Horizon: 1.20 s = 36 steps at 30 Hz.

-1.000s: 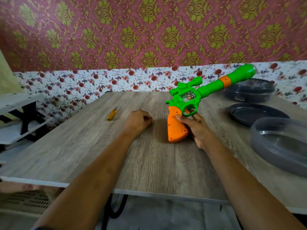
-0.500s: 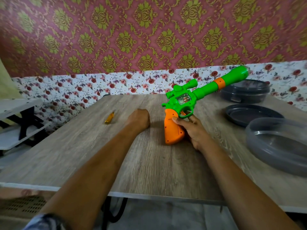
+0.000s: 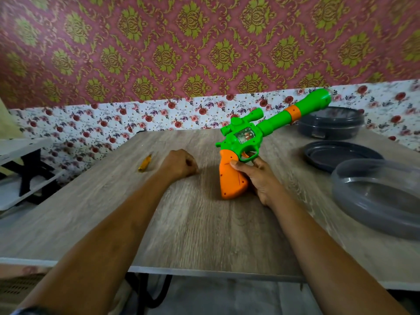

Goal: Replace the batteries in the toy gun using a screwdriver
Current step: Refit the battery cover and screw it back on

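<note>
A green toy gun [image 3: 250, 137] with an orange grip stands on the wooden table [image 3: 193, 223], its grip's butt resting on the tabletop and its barrel pointing up to the right. My right hand [image 3: 259, 178] holds the orange grip from the right, thumb across it and a finger at the trigger guard. My left hand [image 3: 179, 164] rests on the table as a closed fist, left of the gun and apart from it. A small yellow screwdriver [image 3: 144, 163] lies on the table left of my left fist, untouched.
On the right side of the table sit a grey lidded container [image 3: 330, 123] at the back, a dark grey lid [image 3: 341, 155] before it, and a translucent grey bowl [image 3: 381, 196] nearest. A white shelf [image 3: 20, 169] stands left of the table. Patterned wall behind.
The gun and my right hand have stayed nearly in place, the gun tilting slightly. My left fist remains on the table. The view shifted a little.
</note>
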Available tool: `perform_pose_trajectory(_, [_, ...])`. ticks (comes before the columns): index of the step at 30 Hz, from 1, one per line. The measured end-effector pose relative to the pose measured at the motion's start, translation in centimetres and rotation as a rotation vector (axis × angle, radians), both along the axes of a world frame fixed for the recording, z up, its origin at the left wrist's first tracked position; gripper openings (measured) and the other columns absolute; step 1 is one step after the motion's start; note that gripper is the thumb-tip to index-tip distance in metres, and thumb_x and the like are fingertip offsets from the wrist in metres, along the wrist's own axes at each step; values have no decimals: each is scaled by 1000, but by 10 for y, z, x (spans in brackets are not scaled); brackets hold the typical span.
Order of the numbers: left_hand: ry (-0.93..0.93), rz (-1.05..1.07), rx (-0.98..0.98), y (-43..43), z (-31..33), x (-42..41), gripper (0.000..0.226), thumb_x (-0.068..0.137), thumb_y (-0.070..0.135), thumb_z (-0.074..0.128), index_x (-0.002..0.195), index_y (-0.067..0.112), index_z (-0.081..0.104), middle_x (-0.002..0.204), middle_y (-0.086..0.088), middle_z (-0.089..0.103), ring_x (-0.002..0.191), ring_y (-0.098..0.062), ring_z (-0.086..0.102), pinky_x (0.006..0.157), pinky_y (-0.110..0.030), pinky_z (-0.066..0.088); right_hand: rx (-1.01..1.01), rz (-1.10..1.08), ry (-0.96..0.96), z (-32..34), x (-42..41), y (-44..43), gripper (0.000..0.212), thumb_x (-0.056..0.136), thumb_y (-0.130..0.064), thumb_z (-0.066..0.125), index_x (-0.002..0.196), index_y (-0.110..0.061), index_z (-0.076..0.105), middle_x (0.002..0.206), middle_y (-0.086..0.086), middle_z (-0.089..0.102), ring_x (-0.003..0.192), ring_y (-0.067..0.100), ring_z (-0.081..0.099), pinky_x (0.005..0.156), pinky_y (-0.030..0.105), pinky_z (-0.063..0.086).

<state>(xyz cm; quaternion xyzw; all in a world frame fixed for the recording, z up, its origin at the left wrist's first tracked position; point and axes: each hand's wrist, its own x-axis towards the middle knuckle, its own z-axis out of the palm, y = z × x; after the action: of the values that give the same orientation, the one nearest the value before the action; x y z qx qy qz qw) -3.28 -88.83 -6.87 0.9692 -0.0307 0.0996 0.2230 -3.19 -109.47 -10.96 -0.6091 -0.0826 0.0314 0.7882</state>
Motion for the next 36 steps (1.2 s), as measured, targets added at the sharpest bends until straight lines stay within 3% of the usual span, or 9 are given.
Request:
perform_pose_trajectory(4, [-7, 27, 153, -7, 1, 1, 16, 88, 17, 63, 97, 9, 74, 102, -5, 70, 91, -19, 64, 46, -9, 36, -12, 3, -2, 0, 2, 0, 36, 76, -13, 73, 107, -23, 59, 118, 6, 63, 110, 25, 59, 100, 47, 45])
perform_pose_trajectory(8, [10, 41, 296, -14, 0, 9, 13, 86, 15, 63, 92, 7, 72, 103, -12, 69, 92, -28, 64, 73, -32, 51, -17, 4, -9, -1, 1, -1, 45, 75, -15, 73, 118, -17, 58, 120, 8, 63, 111, 25, 59, 101, 47, 44])
perform_pose_trajectory(12, [-5, 54, 410, -22, 2, 7, 20, 85, 19, 64, 96, 2, 67, 101, -15, 66, 91, -31, 63, 72, -35, 48, -19, 6, -6, 1, -2, -1, 45, 77, -14, 72, 119, -16, 57, 119, 8, 63, 110, 25, 59, 100, 46, 45])
perform_pose_trajectory(14, [-36, 58, 293, -22, 1, 4, 15, 83, 16, 66, 86, 1, 69, 93, -15, 69, 80, -24, 65, 68, -31, 50, -14, 11, -4, 1, -3, -2, 43, 78, -13, 71, 118, -17, 57, 116, 7, 64, 109, 25, 60, 99, 44, 46])
perform_pose_trajectory(17, [-109, 64, -171, -27, 2, -10, 14, 84, 6, 66, 72, -1, 67, 74, -13, 69, 47, -2, 60, 52, -13, 51, -2, 7, 2, 2, -2, -1, 41, 78, -12, 71, 117, -17, 58, 114, 7, 64, 104, 23, 61, 96, 42, 48])
perform_pose_trajectory(19, [-122, 27, -563, -36, 5, -26, 10, 84, 2, 64, 76, -3, 65, 72, -13, 66, 46, -2, 61, 52, -14, 52, -2, 8, 2, 2, 0, 0, 42, 78, -12, 71, 117, -19, 58, 116, 9, 64, 105, 25, 61, 97, 43, 47])
perform_pose_trajectory(21, [-145, -42, -790, -45, 5, -40, 14, 84, -2, 62, 72, 2, 65, 69, -11, 65, 53, -6, 63, 58, -18, 55, -4, 12, -1, 1, 2, 1, 42, 76, -14, 73, 115, -21, 58, 117, 10, 64, 106, 27, 62, 98, 47, 47])
perform_pose_trajectory(28, [-260, -152, -734, -58, -7, -53, 14, 87, -4, 59, 77, 6, 63, 66, -3, 62, 55, 1, 58, 57, -15, 52, 62, -12, 9, -2, 6, 1, 42, 75, -11, 72, 116, -14, 61, 113, 11, 66, 104, 25, 62, 100, 47, 46])
perform_pose_trajectory(36, [-154, -240, -651, -52, -10, -53, 21, 89, 4, 60, 74, 20, 63, 68, 0, 61, 57, -1, 54, 57, -15, 48, 81, -23, 47, -4, 9, -1, 44, 74, -12, 73, 117, -8, 62, 112, 12, 67, 104, 26, 62, 100, 47, 46])
